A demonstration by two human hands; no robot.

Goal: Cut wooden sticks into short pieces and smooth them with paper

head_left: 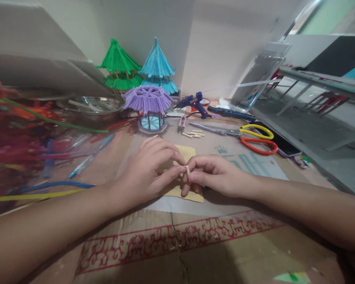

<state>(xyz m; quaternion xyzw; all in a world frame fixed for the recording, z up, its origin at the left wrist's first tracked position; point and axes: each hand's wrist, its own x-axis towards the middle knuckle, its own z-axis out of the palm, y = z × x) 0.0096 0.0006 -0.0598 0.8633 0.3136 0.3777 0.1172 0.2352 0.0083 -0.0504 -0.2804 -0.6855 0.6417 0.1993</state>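
Between the fingertips of both hands is a short pale wooden stick, held nearly upright. My left hand is closed in a pinch, its thumb and forefinger meeting at the stick's left side. From the right, the thumb and curled fingers of my right hand grip the same stick. Beneath the hands lies a tan-yellow sheet, partly covered by them. Beyond it, several similar short sticks rest in a loose pile beside small pink-handled snips.
A purple-roofed model pavilion stands ahead, with green and blue roofed ones behind. Rightward are a glue gun, scissors and a phone. A metal bowl and blurred coloured pipe cleaners sit left.
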